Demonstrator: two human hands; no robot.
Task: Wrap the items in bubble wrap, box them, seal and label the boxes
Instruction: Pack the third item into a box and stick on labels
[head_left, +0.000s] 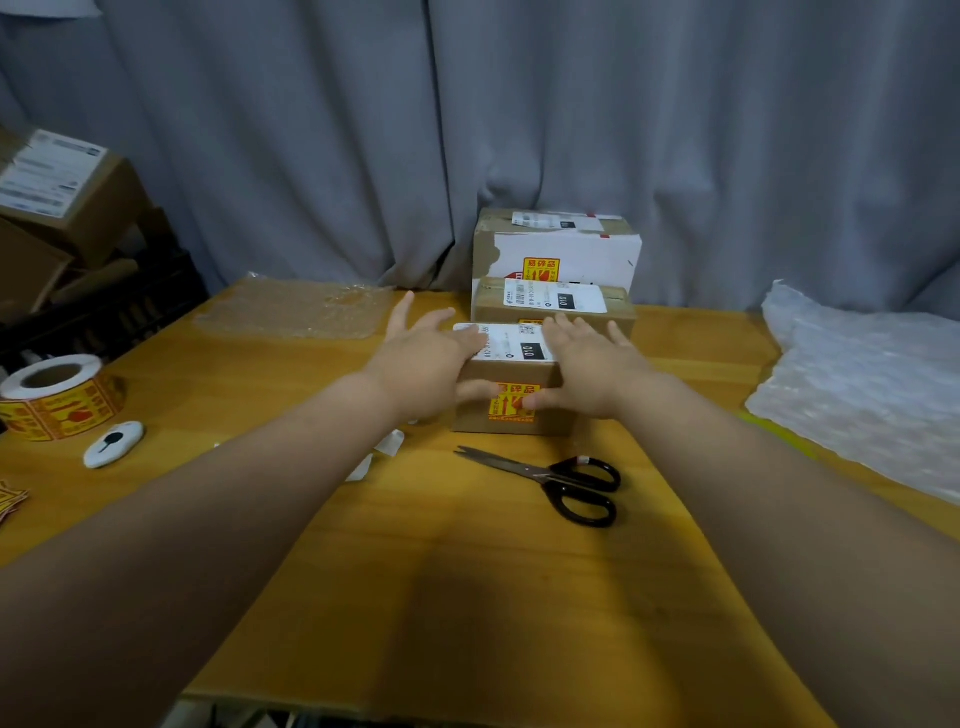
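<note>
A small brown cardboard box (511, 376) stands on the yellow wooden table (467, 545), with a white shipping label on top and a yellow fragile sticker on its near face. My left hand (423, 358) holds its left side, thumb on the near face and fingers stretched past the top. On the right side lies my right hand (587, 361), thumb touching the fragile sticker and fingers flat over the top. Behind it stand a second labelled brown box (556, 306) and a larger white and brown box (558, 247).
Black-handled scissors (566, 480) lie just in front of the box. A roll of yellow fragile stickers (57, 397) and a small white oval device (114, 443) sit at the left. Bubble wrap sheets lie at back left (296, 309) and right (862, 384). Stacked cartons (57, 208) fill the far left.
</note>
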